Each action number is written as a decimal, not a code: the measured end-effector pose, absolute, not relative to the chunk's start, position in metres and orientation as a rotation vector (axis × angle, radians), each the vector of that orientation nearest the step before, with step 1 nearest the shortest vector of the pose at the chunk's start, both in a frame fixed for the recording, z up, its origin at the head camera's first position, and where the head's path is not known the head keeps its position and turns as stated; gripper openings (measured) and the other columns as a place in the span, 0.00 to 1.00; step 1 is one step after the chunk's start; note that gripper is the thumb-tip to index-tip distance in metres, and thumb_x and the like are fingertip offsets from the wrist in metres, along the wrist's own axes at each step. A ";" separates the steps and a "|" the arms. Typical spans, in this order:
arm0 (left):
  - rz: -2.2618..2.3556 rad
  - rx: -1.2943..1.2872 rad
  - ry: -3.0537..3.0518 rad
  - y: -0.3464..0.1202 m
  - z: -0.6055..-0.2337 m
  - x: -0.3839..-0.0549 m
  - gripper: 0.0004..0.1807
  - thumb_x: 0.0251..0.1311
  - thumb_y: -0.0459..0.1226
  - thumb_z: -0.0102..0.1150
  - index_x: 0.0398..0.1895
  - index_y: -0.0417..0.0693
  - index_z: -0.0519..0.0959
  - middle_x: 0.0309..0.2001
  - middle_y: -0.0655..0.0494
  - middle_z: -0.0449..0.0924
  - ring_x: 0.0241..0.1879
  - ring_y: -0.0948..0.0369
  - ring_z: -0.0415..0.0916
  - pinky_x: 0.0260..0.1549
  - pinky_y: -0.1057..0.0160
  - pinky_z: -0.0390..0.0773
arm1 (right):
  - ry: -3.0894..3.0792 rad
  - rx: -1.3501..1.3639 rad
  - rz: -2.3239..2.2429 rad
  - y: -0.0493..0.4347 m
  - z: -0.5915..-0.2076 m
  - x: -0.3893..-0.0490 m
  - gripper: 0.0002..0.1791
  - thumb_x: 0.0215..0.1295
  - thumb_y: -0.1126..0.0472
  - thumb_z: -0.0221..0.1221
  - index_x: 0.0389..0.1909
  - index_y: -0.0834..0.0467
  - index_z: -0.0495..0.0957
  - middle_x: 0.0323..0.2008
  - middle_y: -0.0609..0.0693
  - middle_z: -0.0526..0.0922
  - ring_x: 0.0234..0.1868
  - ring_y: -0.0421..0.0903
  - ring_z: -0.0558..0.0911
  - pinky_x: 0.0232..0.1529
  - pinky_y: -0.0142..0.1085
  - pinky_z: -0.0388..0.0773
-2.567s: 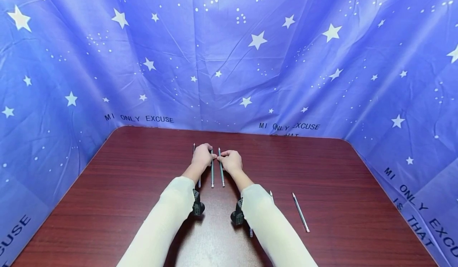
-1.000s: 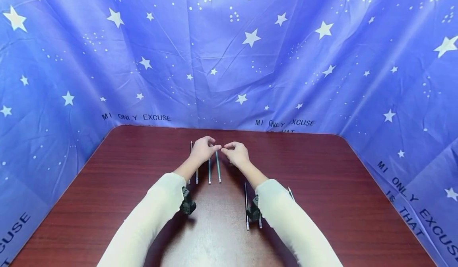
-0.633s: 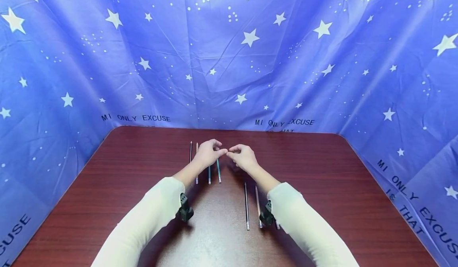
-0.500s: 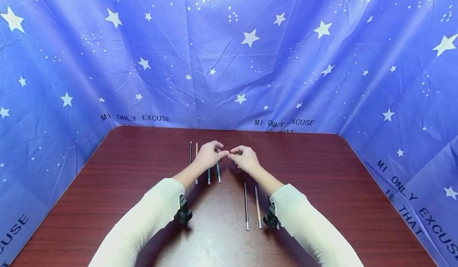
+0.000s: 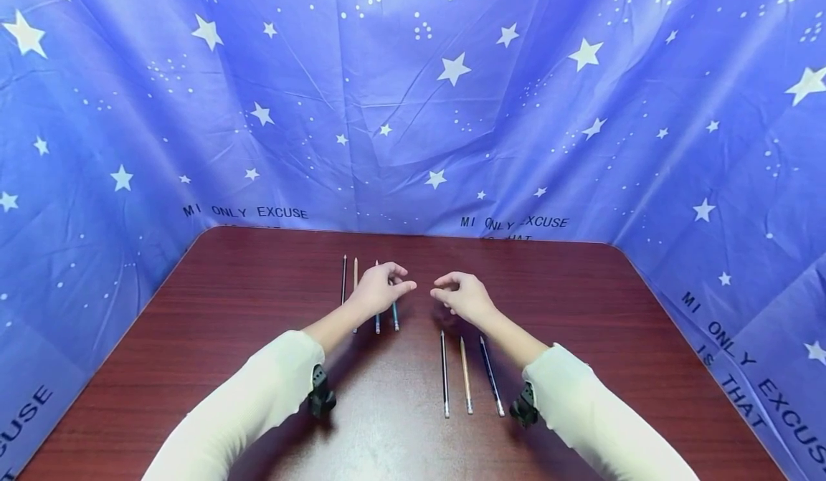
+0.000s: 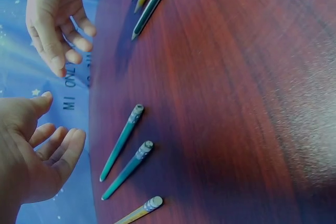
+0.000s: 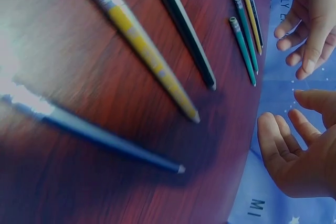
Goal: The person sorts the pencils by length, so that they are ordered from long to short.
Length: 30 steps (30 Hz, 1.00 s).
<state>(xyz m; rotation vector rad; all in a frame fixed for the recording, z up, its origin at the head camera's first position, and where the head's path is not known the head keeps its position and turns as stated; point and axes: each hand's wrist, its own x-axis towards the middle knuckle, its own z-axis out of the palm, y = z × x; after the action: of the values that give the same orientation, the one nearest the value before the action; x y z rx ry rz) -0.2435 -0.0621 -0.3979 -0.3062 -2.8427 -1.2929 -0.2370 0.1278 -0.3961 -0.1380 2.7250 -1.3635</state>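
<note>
Both of my hands hover just above a dark red table (image 5: 581,337), empty, with fingers loosely curled. My left hand (image 5: 387,289) is over a far row of pencils: a dark pencil (image 5: 343,280), a yellow one (image 5: 355,272) and two teal pencils (image 5: 394,316). My right hand (image 5: 454,296) hangs a little to the right of them. Below it lie three more side by side: a dark pencil (image 5: 444,373), a yellow pencil (image 5: 466,375) and a blue pencil (image 5: 490,375). The left wrist view shows the teal pencils (image 6: 122,142); the right wrist view shows the yellow pencil (image 7: 142,48).
A blue star-printed cloth (image 5: 413,108) walls in the table on the left, back and right. Bare wood lies to either side of the pencils and along the near edge. A small black camera (image 5: 320,397) sits under each wrist.
Both hands have let go of the two teal pencils, lifted, and drawn apart. My right arm has swung to the right, uncovering the three near pencils.
</note>
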 end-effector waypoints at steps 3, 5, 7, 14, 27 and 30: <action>-1.300 -0.334 -2.852 -0.060 -0.400 -0.239 0.20 0.56 0.46 0.63 0.46 0.42 0.78 0.34 0.53 0.81 0.34 0.61 0.76 0.35 0.64 0.77 | 2.731 -0.158 -1.350 0.138 -0.396 -0.232 0.15 0.57 0.60 0.62 0.43 0.64 0.79 0.27 0.53 0.83 0.28 0.53 0.81 0.23 0.35 0.80; -1.312 -0.355 -2.854 -0.058 -0.401 -0.237 0.20 0.55 0.45 0.64 0.46 0.41 0.78 0.34 0.53 0.81 0.35 0.60 0.76 0.37 0.63 0.77 | 2.736 -0.177 -1.346 0.144 -0.395 -0.228 0.14 0.57 0.60 0.63 0.42 0.63 0.79 0.26 0.51 0.83 0.25 0.50 0.81 0.22 0.33 0.79; -1.322 -0.380 -2.858 -0.055 -0.403 -0.233 0.20 0.54 0.43 0.65 0.46 0.41 0.78 0.34 0.53 0.81 0.36 0.60 0.77 0.39 0.62 0.78 | 2.748 -0.209 -1.344 0.150 -0.394 -0.222 0.14 0.56 0.60 0.63 0.40 0.64 0.79 0.23 0.49 0.82 0.23 0.47 0.79 0.20 0.31 0.78; -1.341 -0.469 -2.920 -0.047 -0.407 -0.219 0.19 0.53 0.42 0.66 0.45 0.40 0.78 0.35 0.53 0.80 0.35 0.61 0.75 0.37 0.63 0.77 | 2.765 -0.154 -1.238 0.171 -0.399 -0.210 0.13 0.55 0.60 0.63 0.40 0.62 0.80 0.23 0.48 0.80 0.17 0.40 0.75 0.20 0.30 0.76; -1.203 -0.636 -3.018 -0.031 -0.423 -0.191 0.18 0.52 0.45 0.66 0.41 0.43 0.79 0.31 0.57 0.79 0.31 0.66 0.73 0.34 0.68 0.75 | 2.748 -0.199 -1.097 0.200 -0.412 -0.186 0.11 0.57 0.62 0.62 0.39 0.62 0.79 0.20 0.46 0.75 0.17 0.40 0.73 0.21 0.30 0.73; -1.164 -0.657 -3.029 -0.026 -0.428 -0.185 0.17 0.52 0.46 0.66 0.40 0.44 0.80 0.32 0.58 0.79 0.32 0.66 0.74 0.35 0.68 0.76 | 2.747 -0.214 -1.078 0.204 -0.415 -0.182 0.10 0.56 0.62 0.62 0.37 0.62 0.78 0.18 0.45 0.75 0.17 0.39 0.72 0.22 0.30 0.72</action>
<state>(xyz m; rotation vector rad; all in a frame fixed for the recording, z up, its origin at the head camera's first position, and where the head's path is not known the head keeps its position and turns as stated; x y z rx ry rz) -0.1853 -0.0258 -0.4282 -0.6568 -3.0294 -1.1642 -0.1820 0.2037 -0.4155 -0.2137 2.7472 -1.0777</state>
